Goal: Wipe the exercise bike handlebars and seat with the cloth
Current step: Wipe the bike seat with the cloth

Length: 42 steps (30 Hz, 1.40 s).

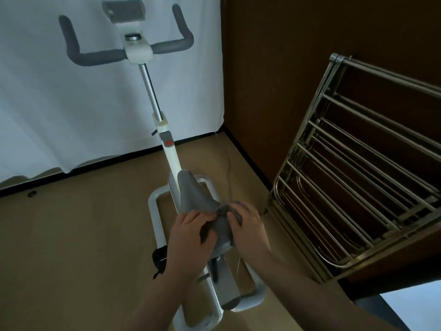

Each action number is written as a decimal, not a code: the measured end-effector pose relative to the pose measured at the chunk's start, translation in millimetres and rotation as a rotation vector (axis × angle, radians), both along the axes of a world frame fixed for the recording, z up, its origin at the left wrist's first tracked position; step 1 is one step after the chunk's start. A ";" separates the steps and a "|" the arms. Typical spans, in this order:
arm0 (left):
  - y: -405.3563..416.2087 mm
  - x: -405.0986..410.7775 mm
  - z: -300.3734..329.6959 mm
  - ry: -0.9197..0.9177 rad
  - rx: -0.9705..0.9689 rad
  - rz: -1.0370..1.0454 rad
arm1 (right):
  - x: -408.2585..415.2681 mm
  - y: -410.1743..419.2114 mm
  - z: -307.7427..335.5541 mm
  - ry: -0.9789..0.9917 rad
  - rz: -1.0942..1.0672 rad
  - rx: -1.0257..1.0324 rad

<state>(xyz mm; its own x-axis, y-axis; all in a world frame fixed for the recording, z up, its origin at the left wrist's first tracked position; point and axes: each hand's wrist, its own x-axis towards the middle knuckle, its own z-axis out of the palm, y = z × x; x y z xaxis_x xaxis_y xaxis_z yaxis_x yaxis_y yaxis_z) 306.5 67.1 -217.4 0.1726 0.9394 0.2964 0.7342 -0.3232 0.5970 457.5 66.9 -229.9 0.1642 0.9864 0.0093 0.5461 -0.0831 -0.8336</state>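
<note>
Fingers of both hands, left hand [191, 237] and right hand [248, 229], clamp the grey cloth [220, 217] onto the seat [194, 195].

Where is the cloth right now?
In the head view, the cloth lies bunched on the rear of the seat, held between the left hand and right hand.
</note>
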 end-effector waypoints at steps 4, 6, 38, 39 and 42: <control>0.4 5.1 1.0 0.035 0.026 0.036 | 2.9 4.6 9.2 -0.053 0.038 -0.094; -0.3 5.6 2.6 0.039 0.051 0.040 | 1.1 -10.2 13.5 -0.229 0.114 -0.096; -6.9 3.7 6.4 0.024 -0.025 0.017 | 2.9 -21.6 6.2 0.158 0.042 -0.011; -7.4 4.7 6.6 0.027 -0.027 0.023 | 5.7 -14.1 4.0 0.187 0.047 -0.019; -7.8 4.4 6.8 0.025 -0.039 0.028 | 3.5 0.6 4.2 0.212 -0.023 -0.054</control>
